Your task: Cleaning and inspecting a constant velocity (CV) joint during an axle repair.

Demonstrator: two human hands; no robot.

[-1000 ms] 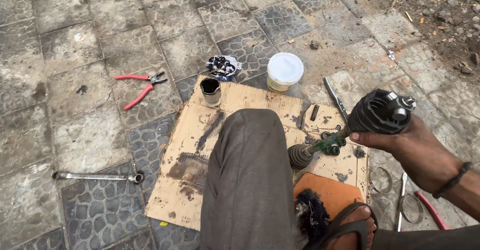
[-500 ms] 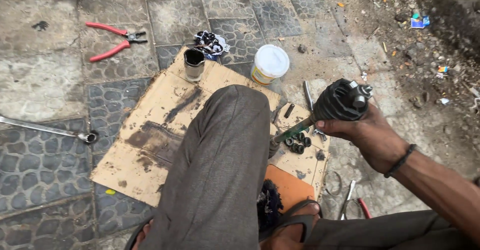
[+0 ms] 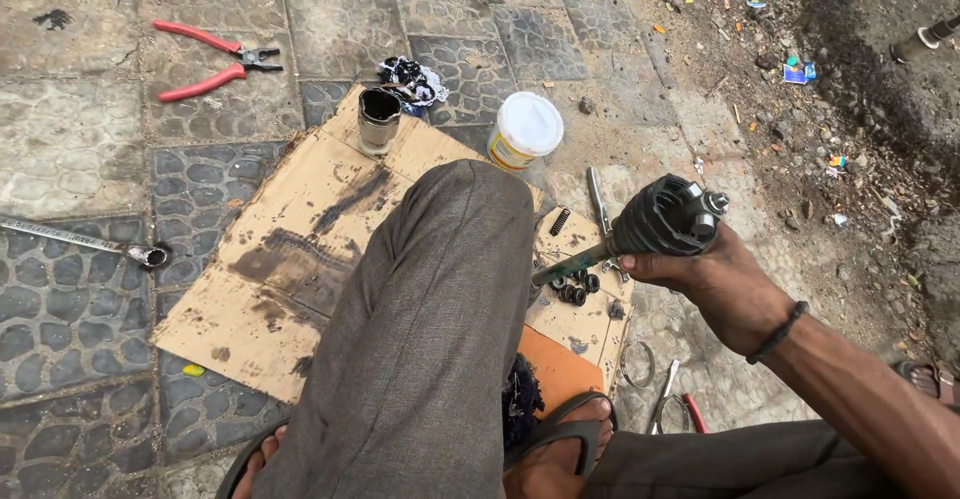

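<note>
My right hand (image 3: pixel 712 284) grips a greasy drive shaft (image 3: pixel 572 262) just below its black ribbed rubber boot (image 3: pixel 662 217), held tilted above a stained sheet of cardboard (image 3: pixel 300 249). The shaft's lower end points down toward several small black rings (image 3: pixel 575 289) lying on the cardboard. My grey-trousered knee (image 3: pixel 440 319) fills the middle of the view. My left hand is out of sight.
Red-handled pliers (image 3: pixel 210 64) lie on the paving at upper left, a long wrench (image 3: pixel 85 241) at left. A greasy metal cup (image 3: pixel 378 119), a dirty rag (image 3: pixel 412 81) and a white-lidded tub (image 3: pixel 524 131) stand at the cardboard's far edge. A clamp ring (image 3: pixel 638 364) and tools (image 3: pixel 672 407) lie by my foot.
The view has shifted so the pliers and cardboard sit higher and further left. My right hand has kept hold of the shaft, and the boot end is now raised slightly.
</note>
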